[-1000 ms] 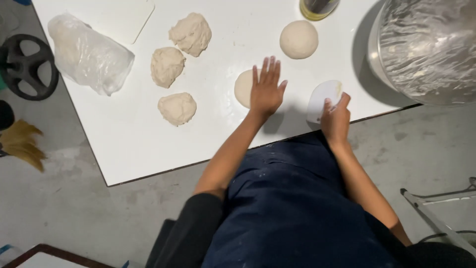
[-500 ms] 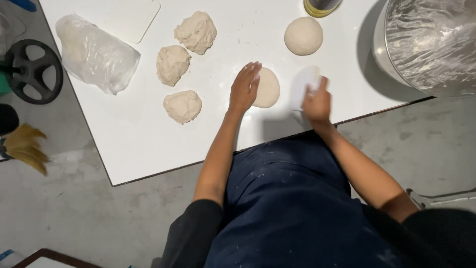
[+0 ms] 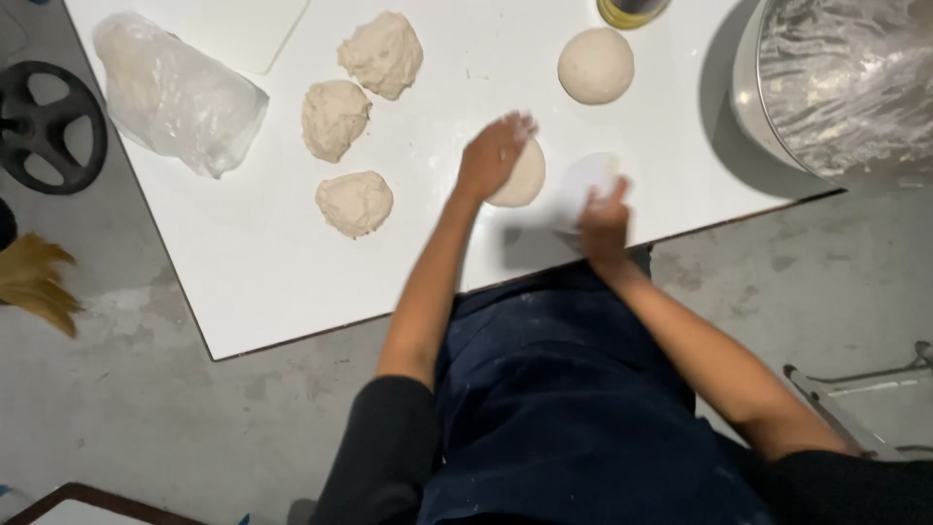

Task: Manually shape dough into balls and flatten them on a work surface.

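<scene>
My left hand (image 3: 494, 156) lies on the left side of a pale dough piece (image 3: 523, 180) near the front edge of the white table (image 3: 253, 282). My right hand (image 3: 603, 216) grips a white plastic scraper (image 3: 585, 177) just right of that dough. A smooth round dough ball (image 3: 595, 64) sits farther back. Three rough dough lumps lie to the left: one at the back (image 3: 382, 53), one in the middle (image 3: 333, 119), one nearest me (image 3: 355, 202). Both hands are motion-blurred.
A clear plastic bag (image 3: 175, 92) lies at the table's left. A large metal mixing bowl (image 3: 841, 83) stands at the right. A yellow-rimmed container (image 3: 630, 10) is at the back edge. A black wheel (image 3: 44, 126) and a yellow brush (image 3: 34, 282) lie on the concrete floor.
My left hand slid from on top of the dough to its left side. My right hand with the scraper stayed just right of the dough.
</scene>
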